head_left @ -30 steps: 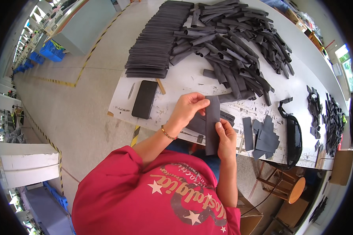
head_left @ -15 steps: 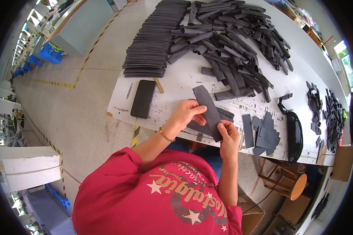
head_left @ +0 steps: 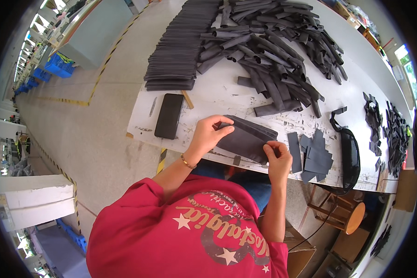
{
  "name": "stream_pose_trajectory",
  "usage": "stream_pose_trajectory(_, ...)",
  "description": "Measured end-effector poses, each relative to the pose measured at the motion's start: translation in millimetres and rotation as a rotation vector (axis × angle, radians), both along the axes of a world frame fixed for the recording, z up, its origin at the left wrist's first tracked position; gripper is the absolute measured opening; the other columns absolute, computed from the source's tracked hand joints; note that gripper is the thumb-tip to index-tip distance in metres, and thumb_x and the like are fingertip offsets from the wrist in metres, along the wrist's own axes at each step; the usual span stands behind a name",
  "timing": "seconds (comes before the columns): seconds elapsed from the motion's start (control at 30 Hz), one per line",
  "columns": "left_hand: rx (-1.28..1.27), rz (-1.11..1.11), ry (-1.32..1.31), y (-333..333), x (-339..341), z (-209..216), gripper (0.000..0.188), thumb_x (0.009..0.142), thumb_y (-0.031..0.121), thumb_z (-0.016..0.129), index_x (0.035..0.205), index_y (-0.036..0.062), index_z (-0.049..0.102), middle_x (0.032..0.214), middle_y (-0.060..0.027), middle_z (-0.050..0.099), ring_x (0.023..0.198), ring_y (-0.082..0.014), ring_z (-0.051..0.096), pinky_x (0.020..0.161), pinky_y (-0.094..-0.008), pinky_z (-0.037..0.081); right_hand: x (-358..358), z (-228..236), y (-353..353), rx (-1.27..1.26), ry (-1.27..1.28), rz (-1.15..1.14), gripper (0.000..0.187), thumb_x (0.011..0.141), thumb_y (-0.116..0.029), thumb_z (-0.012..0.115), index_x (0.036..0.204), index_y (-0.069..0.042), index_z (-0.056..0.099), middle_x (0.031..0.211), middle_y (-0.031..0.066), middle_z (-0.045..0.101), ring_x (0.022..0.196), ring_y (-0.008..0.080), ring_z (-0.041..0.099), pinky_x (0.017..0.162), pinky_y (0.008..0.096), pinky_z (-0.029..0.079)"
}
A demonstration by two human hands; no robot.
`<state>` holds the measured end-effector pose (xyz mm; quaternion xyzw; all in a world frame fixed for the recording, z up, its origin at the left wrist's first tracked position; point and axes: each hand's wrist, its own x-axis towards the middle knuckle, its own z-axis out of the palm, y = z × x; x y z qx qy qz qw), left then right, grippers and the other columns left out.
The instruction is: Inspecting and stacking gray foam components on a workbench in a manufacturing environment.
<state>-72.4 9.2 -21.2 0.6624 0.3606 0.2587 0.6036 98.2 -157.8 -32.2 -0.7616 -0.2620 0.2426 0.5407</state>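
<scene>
A flat black fabric strip (head_left: 243, 142) lies low over a small stack of similar dark strips (head_left: 255, 126) at the table's front edge. My left hand (head_left: 208, 135) pinches its left end between thumb and fingers. At the other end, my right hand (head_left: 279, 160) has thumb and fingertips closed on the strip's right corner. Just right of that hand lie a narrow dark strip (head_left: 294, 152) and a loose fan of small dark pieces (head_left: 317, 157). Where the held strip ends and the stack beneath begins is hard to make out.
A long neat stack of dark strips (head_left: 173, 55) stands at the far left, beside a heap of rolled dark tubes (head_left: 273, 60). A black phone (head_left: 169, 116) lies left of my hands. A black mesh pouch (head_left: 349, 157) hangs over the front edge near a wooden stool (head_left: 347, 217).
The strip, held up at a slant before, is now down over the small stack. My left hand has moved left and my right hand slightly right, so they are farther apart.
</scene>
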Motion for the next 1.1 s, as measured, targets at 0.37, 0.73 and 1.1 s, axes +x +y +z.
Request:
stream_pose_trajectory(0.37, 0.905, 0.077, 0.086, 24, 57, -2, 0.018, 0.076, 0.008, 0.072, 0.091, 0.0068, 0.062, 0.089, -0.0074, 0.057, 0.088, -0.0295, 0.055, 0.076, -0.0381, 0.047, 16, -4, 17, -0.13, -0.57, -0.145, 0.022, 0.084, -0.017, 0.071, 0.099, -0.004, 0.062, 0.092, 0.0128, 0.06, 0.081, 0.028, 0.059, 0.07, 0.0373, 0.047)
stream_pose_trajectory(0.73, 0.592, -0.087, 0.576, 60, 204, -35, 0.041, 0.079, 0.038, 0.073, 0.073, -0.0025, 0.069, 0.075, -0.022, 0.067, 0.072, -0.0363, 0.067, 0.064, -0.0438, 0.052, 66, -46, -20, -0.83, -1.079, 0.071, 0.021, 0.085, -0.019, 0.064, 0.093, 0.001, 0.066, 0.097, 0.0134, 0.062, 0.097, 0.0289, 0.059, 0.081, 0.0374, 0.049)
stream_pose_trajectory(1.1, -0.773, -0.032, -0.24, 74, 172, -61, 0.013, 0.08, -0.003, 0.066, 0.09, -0.0069, 0.059, 0.085, -0.0171, 0.065, 0.073, -0.0296, 0.068, 0.066, -0.0407, 0.06, 71, -41, -34, -0.511, -1.123, 0.014, 0.009, 0.082, -0.01, 0.061, 0.079, -0.002, 0.061, 0.086, 0.0151, 0.062, 0.086, 0.0319, 0.06, 0.074, 0.0408, 0.051)
